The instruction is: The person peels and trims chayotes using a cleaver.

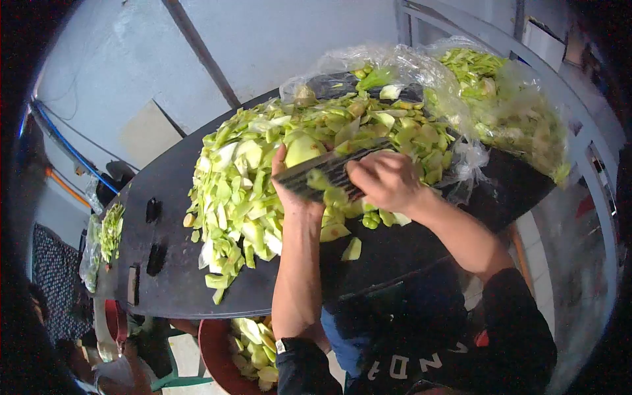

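Note:
My left hand [295,194] is closed around a large, pale green fruit [303,150] whose exact kind I cannot tell. Gripped in my right hand [388,179] is a wide-bladed knife [339,168], its dark, streaked blade lying across the near side of the fruit and hiding part of it and of my left fingers. Thin green slices [334,197] hang at the blade's lower face, some blurred. Behind and left of my hands spreads a big heap of cut green pieces [240,178] on the dark table [178,283].
Clear plastic bags [520,112] full of green slices stand at the table's right end. A small bundle of strips [112,232] and dark objects [157,259] lie at the left. Below the front edge is a red tub [217,355] holding pieces. A person [125,365] is at lower left.

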Available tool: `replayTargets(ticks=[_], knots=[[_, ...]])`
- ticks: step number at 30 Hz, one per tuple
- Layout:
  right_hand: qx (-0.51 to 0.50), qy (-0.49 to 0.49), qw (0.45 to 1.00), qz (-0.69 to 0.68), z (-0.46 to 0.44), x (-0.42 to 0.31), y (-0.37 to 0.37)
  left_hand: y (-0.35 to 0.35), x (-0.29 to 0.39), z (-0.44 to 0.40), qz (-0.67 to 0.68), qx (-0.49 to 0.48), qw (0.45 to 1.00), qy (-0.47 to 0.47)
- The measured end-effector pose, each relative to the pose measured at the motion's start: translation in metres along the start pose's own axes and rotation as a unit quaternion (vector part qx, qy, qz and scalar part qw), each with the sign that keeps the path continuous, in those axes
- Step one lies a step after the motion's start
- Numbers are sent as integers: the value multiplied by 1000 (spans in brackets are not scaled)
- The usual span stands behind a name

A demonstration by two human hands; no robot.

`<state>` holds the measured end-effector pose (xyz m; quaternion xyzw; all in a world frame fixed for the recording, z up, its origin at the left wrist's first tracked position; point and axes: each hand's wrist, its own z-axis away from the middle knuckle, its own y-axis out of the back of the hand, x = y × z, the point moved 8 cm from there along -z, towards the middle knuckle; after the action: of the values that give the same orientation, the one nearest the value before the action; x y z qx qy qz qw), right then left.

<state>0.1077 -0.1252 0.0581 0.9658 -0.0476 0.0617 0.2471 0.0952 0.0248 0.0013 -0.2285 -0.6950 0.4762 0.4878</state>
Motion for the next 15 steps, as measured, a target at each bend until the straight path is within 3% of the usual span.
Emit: replayTargets(ticks=[1, 10, 12, 15], knots=[[10, 29, 999, 12, -2, -8, 1, -1, -3, -7, 56, -94, 994, 15], [-20, 47, 998, 33, -3, -20, 4, 1, -4, -5, 20, -23, 999, -20], [-20, -8, 999, 26, 3, 0, -10, -1, 3, 2, -53, 46, 995, -69], [-95, -126, 986, 62, 12, 43, -24, 11, 11, -1, -31, 106, 991, -78]])
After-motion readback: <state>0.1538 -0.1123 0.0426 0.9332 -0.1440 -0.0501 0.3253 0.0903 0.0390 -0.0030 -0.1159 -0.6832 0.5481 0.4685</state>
